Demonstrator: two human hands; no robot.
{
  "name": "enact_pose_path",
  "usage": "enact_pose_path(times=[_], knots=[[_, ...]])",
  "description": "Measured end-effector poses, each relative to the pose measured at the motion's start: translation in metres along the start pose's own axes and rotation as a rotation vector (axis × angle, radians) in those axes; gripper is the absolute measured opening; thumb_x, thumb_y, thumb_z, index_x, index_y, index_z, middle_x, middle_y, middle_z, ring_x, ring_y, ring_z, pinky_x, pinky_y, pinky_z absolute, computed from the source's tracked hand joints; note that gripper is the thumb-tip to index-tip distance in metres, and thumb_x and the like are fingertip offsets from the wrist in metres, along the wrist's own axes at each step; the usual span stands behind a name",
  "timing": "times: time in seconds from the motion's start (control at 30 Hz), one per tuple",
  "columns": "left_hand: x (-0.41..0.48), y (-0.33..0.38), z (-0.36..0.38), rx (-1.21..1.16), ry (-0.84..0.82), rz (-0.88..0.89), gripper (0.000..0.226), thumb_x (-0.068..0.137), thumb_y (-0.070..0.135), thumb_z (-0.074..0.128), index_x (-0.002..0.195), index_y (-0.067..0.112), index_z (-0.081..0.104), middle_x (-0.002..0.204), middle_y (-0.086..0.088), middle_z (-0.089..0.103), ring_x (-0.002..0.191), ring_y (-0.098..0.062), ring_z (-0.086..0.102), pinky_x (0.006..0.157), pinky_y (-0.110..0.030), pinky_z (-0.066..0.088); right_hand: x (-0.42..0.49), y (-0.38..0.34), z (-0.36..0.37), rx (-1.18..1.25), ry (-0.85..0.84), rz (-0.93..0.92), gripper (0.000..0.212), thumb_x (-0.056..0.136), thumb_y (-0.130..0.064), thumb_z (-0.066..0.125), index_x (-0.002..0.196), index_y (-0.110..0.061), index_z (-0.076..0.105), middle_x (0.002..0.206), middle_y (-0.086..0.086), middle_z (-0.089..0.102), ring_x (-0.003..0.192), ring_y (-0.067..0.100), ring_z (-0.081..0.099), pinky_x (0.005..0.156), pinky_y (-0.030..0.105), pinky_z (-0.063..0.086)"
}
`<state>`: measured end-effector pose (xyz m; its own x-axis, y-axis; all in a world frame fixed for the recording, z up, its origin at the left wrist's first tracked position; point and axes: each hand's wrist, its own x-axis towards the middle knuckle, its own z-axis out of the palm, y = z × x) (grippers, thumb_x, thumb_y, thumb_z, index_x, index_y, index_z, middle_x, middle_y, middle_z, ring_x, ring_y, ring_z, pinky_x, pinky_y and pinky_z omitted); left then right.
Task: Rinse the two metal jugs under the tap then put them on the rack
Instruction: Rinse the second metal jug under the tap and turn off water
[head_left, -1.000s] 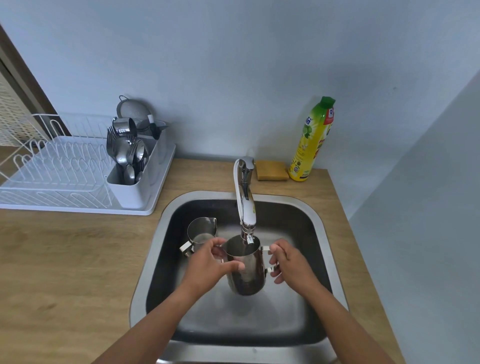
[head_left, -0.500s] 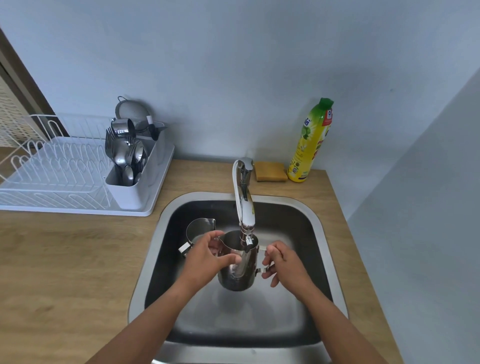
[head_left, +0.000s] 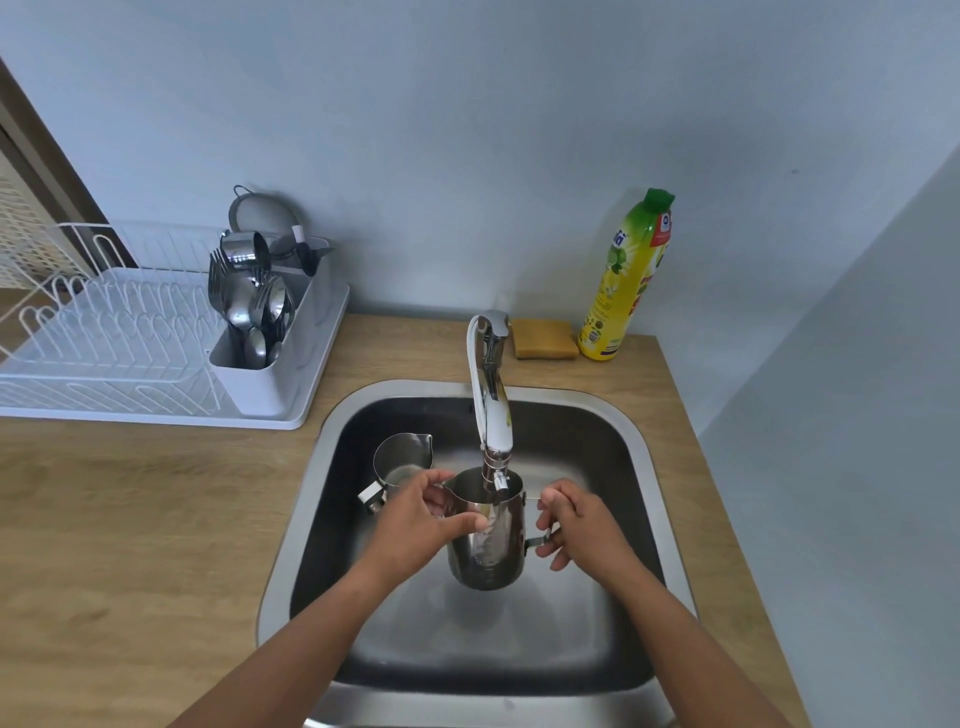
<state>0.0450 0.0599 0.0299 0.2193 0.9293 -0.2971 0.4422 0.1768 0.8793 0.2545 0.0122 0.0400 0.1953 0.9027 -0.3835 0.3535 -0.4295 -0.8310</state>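
Holding jug (head_left: 488, 566) under tap (head_left: 491, 410), left grip (head_left: 415, 525) round body, right grip (head_left: 584, 525) pinching handle

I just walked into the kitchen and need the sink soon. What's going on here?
A person holds the larger shiny metal jug mouth up, right under the chrome tap, over the steel sink. The left hand grips its side and the right hand holds its handle. The smaller metal jug stands at the sink's back left, untouched. The white wire dish rack on the wooden counter holds neither jug yet.
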Motion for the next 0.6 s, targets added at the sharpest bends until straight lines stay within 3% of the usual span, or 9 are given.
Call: enact_pose_path(times=[0.1, 0.17, 0.23, 0.3, 0.4, 0.5, 0.6], knots=[[0.001, 0.0, 0.0, -0.072, -0.015, -0.034, 0.064, 0.064, 0.026, 0.09, 0.119, 0.023, 0.058, 0.103, 0.006, 0.07, 0.094, -0.006, 0.067, 0.089, -0.027, 0.056, 0.002, 0.002, 0.003, 0.009, 0.009, 0.01, 0.022, 0.104, -0.022, 0.04, 0.09, -0.015, 0.056, 0.081, 0.011, 0.063, 0.061, 0.026, 0.066, 0.046, 0.026, 0.053], [0.001, -0.001, -0.003, -0.142, -0.066, -0.063, 0.039, 0.072, 0.02, 0.086, 0.105, 0.022, 0.066, 0.097, 0.003, 0.074, 0.089, -0.004, 0.07, 0.092, -0.028, 0.056, 0.003, 0.003, 0.004, 0.03, -0.007, 0.03, 0.024, 0.104, -0.023, 0.039, 0.091, -0.012, 0.056, 0.079, 0.012, 0.063, 0.057, 0.027, 0.067, 0.044, 0.028, 0.053], [0.0, -0.003, -0.006, -0.195, -0.112, -0.083, 0.024, 0.078, 0.024, 0.08, 0.101, 0.021, 0.071, 0.1, -0.002, 0.076, 0.098, -0.013, 0.071, 0.095, -0.034, 0.055, 0.002, 0.004, 0.005, 0.061, -0.018, 0.055, 0.026, 0.104, -0.024, 0.038, 0.091, -0.01, 0.056, 0.078, 0.014, 0.064, 0.056, 0.029, 0.067, 0.044, 0.029, 0.053], [0.001, -0.005, -0.007, -0.286, -0.16, -0.126, 0.039, 0.075, 0.033, 0.083, 0.109, 0.028, 0.064, 0.115, -0.004, 0.07, 0.11, -0.022, 0.066, 0.096, -0.036, 0.054, 0.002, 0.006, 0.007, 0.096, -0.022, 0.074, 0.026, 0.104, -0.025, 0.038, 0.09, -0.011, 0.055, 0.078, 0.016, 0.065, 0.058, 0.033, 0.069, 0.046, 0.031, 0.054], [0.002, -0.011, -0.002, -0.359, -0.24, -0.19, 0.079, 0.062, 0.038, 0.089, 0.127, 0.038, 0.045, 0.127, 0.003, 0.06, 0.116, -0.019, 0.06, 0.1, -0.041, 0.05, 0.003, 0.008, 0.013, 0.155, -0.033, 0.102, 0.028, 0.105, -0.025, 0.036, 0.092, -0.01, 0.055, 0.077, 0.017, 0.065, 0.059, 0.035, 0.069, 0.049, 0.033, 0.054], [0.001, -0.012, 0.004, -0.392, -0.281, -0.227, 0.085, 0.068, 0.028, 0.087, 0.131, 0.043, 0.032, 0.124, 0.007, 0.06, 0.114, -0.019, 0.062, 0.092, -0.039, 0.054, 0.004, 0.007, 0.013, 0.197, -0.054, 0.134, 0.03, 0.105, -0.027, 0.035, 0.094, -0.008, 0.055, 0.075, 0.016, 0.065, 0.058, 0.035, 0.069, 0.048, 0.033, 0.053], [0.004, -0.016, 0.006, -0.388, -0.263, -0.257, 0.088, 0.066, 0.031, 0.088, 0.132, 0.042, 0.032, 0.123, 0.006, 0.063, 0.111, -0.021, 0.065, 0.099, -0.044, 0.052, 0.007, 0.001, 0.005, 0.095, -0.099, 0.144, 0.03, 0.104, -0.03, 0.037, 0.097, -0.01, 0.058, 0.08, 0.014, 0.068, 0.062, 0.034, 0.072, 0.045, 0.029, 0.052]])
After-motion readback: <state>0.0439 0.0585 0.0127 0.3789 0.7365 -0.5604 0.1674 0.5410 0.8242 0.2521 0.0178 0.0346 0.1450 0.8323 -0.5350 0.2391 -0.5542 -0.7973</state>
